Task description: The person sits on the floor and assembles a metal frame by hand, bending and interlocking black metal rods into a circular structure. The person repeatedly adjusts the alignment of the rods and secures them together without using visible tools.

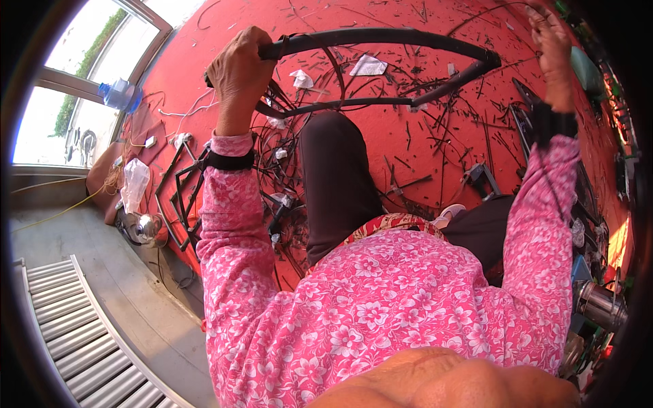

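My left hand is closed around one end of a black tubular frame, a bent loop with a thick upper bar and a thinner lower one. The frame hangs over my raised knee, above the red floor. At the upper right my right hand is raised, fingers bent together. A thin dark strand arcs from near the frame's upper bar to its fingertips. Black bands circle both my wrists, over pink flowered sleeves.
Dark offcuts and strips litter the red floor. Beside my left arm lie more black frames and a clear plastic bag. A water bottle stands by the window. At right are a metal cylinder and a metal bracket.
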A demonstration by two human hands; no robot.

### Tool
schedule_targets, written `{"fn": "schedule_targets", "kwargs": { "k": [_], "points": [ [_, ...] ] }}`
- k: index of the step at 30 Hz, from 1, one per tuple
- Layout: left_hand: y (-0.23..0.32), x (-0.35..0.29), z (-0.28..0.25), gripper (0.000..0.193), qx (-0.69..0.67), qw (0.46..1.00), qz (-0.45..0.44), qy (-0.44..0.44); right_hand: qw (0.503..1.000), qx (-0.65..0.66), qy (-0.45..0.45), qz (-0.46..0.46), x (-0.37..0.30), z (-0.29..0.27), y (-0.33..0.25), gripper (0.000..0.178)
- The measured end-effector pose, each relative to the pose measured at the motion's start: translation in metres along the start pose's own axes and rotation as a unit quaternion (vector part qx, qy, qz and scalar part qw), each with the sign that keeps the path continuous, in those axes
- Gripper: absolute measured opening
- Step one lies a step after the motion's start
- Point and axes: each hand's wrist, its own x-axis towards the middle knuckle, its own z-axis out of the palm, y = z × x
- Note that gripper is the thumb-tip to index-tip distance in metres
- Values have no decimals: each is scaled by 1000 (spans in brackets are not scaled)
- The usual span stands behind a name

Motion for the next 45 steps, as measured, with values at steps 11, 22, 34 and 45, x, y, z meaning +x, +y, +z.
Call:
{"fn": "schedule_targets", "kwargs": {
  "k": [11, 22, 34, 45],
  "points": [
    [-16, 16, -52, 27, -41, 999, 19, 12, 885, 232, -225, 335, -117, -36, 244, 41],
    [-4, 14, -46, 37, -89, 995, 33, 10, 762, 372, -333, 412, -144, 34, 233, 31],
    [-7, 22, -18, 37, -68, 995, -75, -16, 894, 129, 306, 301, -180, -15, 230, 22],
    [56, 30, 51, 24, -58, 996, -70, 23, 983, 32, -172, 46, -206, 206, 65, 36]
  ]
}}
